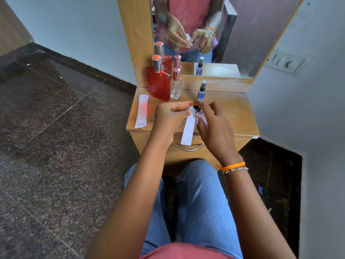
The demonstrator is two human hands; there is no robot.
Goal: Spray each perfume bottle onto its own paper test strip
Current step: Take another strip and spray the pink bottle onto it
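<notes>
My left hand pinches the top end of a white paper strip, which hangs down over the table's front edge. My right hand grips a small clear pinkish bottle with a black sprayer, a finger on top and the nozzle close to the strip's upper end. At the back of the table stand a red flat bottle with a silver cap, a clear square bottle with a pink cap, and a small blue spray bottle.
A stack of spare white strips lies on the left part of the wooden dressing table. A mirror rises behind the bottles. A metal drawer handle sits below the table edge. My knees are under it.
</notes>
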